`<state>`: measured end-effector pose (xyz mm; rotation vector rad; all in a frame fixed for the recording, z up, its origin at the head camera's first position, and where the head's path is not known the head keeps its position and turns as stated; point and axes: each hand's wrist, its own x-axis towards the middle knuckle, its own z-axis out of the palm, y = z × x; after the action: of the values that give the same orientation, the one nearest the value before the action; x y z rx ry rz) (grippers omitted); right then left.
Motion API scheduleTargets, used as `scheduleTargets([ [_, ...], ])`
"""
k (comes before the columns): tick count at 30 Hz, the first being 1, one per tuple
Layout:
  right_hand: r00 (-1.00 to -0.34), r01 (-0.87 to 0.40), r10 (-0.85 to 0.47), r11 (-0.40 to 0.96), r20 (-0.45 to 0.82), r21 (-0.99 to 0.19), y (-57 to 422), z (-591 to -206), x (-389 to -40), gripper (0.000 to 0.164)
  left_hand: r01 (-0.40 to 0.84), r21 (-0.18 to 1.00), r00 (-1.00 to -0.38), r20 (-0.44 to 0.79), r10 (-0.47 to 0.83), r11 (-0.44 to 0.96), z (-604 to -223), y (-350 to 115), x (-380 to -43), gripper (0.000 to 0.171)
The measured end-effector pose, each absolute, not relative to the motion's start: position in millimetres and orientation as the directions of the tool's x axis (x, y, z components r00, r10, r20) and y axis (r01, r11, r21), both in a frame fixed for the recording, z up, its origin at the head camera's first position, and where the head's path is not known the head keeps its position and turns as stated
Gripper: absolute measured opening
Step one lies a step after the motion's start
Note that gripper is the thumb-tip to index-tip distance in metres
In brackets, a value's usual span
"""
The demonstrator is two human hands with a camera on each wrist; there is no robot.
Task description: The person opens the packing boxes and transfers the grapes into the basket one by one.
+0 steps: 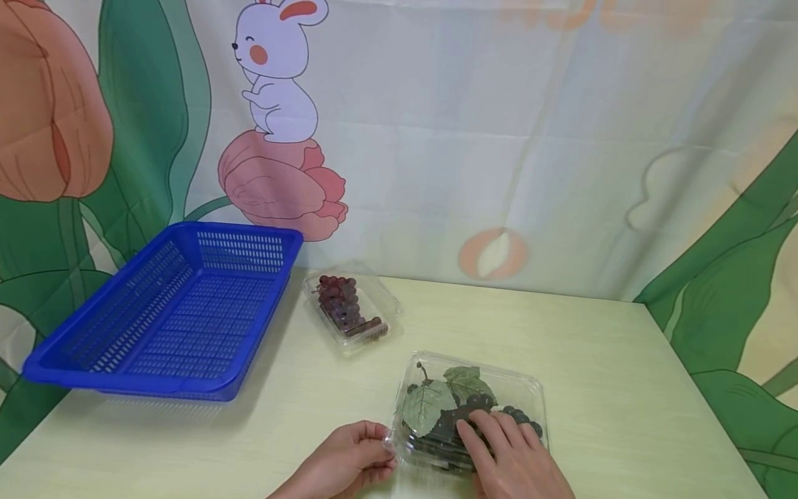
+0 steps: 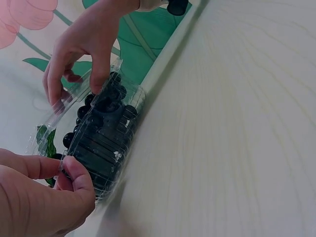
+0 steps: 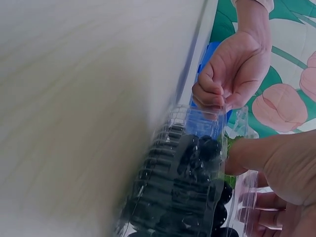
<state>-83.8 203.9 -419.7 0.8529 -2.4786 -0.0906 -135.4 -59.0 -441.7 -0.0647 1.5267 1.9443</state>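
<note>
A rabbit-printed backdrop [image 1: 405, 173] fills the far side, a pale wooden table [image 1: 598, 360] spreads beneath, and here you are at its near edge with the clear plastic clamshell [image 1: 445, 416] right in front of you. Dark grapes [image 1: 479, 401] and green leaves [image 1: 429, 407] show through it. Your left hand [image 1: 352, 454] has its near-left corner pinched, thumb against fingers; your right hand [image 1: 514, 457] grips the near edge, thumb in front, bent fingers over the lid. Whether the lid is seated, you can't tell from here. Steady does it: that thin plastic probably flexes, so brace with the right, work the corner lightly and avoid squashing fruit. Its long axis runs crosswise before you, the right end swung slightly your way; the stalk points far-left. Beyond, to the left, sits a second clamshell [image 1: 373, 294] of red grapes [image 1: 341, 305]; farther left, the blue slotted plastic basket [image 1: 199, 319].
</note>
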Motion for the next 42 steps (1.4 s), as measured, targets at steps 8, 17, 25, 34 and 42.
scheduleTargets([
  [8,-0.668,-0.553,-0.579,0.806,0.467,0.210,211.9,-420.3,-83.7,0.042,-0.497,0.862,-0.798,-0.408,0.444,-0.102,-441.3,-57.6,-134.9,0.016],
  [17,-0.660,-0.554,-0.573,0.808,0.487,0.199,215.1,-420.8,-85.4,0.046,-0.434,0.900,-0.849,-0.391,0.356,-0.047,-441.1,-52.4,-135.1,0.025],
  [25,-0.658,-0.534,-0.550,0.822,0.515,0.197,214.7,-422.2,-85.4,0.046,-0.263,0.954,-0.903,-0.296,0.310,0.144,-442.3,-51.0,-131.2,0.006],
  [34,-0.680,-0.518,-0.537,0.834,0.500,0.192,213.2,-418.2,-85.5,0.046,0.039,0.926,-0.944,-0.089,0.318,0.376,-446.6,-50.2,-126.8,0.010],
  [42,-0.678,-0.523,-0.538,0.832,0.500,0.187,214.0,-415.8,-85.3,0.049,0.315,0.780,-0.927,0.132,0.351,0.541,-449.5,-41.6,-114.9,0.012],
])
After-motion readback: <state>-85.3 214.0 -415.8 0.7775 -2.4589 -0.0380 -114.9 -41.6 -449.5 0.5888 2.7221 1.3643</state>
